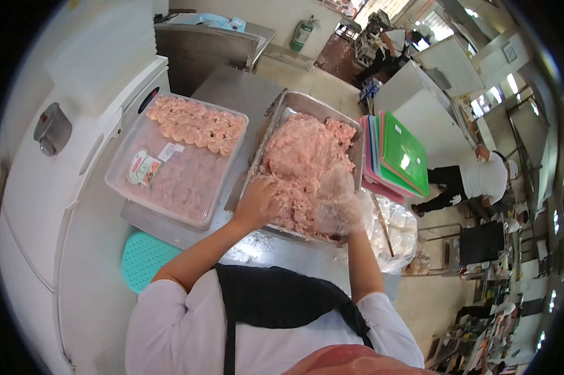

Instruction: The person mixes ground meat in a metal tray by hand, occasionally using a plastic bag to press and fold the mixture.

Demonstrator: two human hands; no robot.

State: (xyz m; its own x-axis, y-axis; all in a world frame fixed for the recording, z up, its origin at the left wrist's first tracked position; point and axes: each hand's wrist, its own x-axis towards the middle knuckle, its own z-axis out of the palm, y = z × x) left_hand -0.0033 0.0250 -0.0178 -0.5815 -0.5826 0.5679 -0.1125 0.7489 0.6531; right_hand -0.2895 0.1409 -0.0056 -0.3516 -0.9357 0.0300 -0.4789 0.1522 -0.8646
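A deep metal tray (282, 94) in front of me holds a large mass of pink ground meat (301, 150). At the tray's near left side, my left hand (259, 203) is curled into the meat, its fingertips partly hidden. My right hand (338, 209) is over the meat at the near right, covered by loose clear plastic and blurred, so its fingers cannot be made out. Left of the tray lies a clear plastic container (182, 162) with a label. Rows of rounded meat portions (197, 125) sit on its top at the far end.
Green, blue and pink boards or lids (404, 153) are stacked right of the tray, above bagged pale items (394, 231). A turquoise perforated item (146, 257) lies near my left elbow. A white appliance (82, 250) borders the left side. Other people work at the right.
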